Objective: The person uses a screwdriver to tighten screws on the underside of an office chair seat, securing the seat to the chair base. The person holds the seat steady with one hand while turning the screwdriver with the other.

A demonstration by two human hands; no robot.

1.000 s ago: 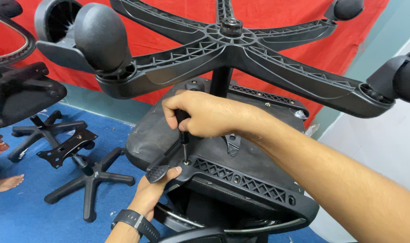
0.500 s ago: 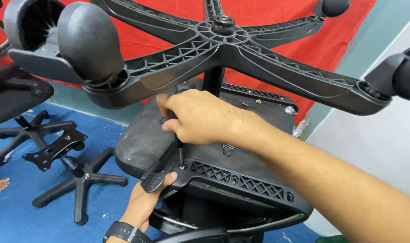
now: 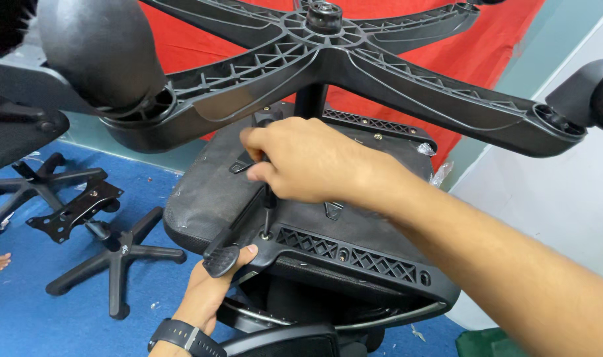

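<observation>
Driving a screw into an upturned chair seat

The screwdriver stands upright, its tip in a screw hole at the near end of the black bracket on the underside of the seat, which lies base-up with the five-arm base overhead. The right hand is closed round the handle from above; the left hand grips the bracket's edge from below, thumb up beside the paddle lever. To do this well, I judge the shaft should stay square to the bracket with steady downward pressure, and the left hand should hold the bracket firmly so the hole stays aligned. A spare base and a plate lie on the blue floor.
</observation>
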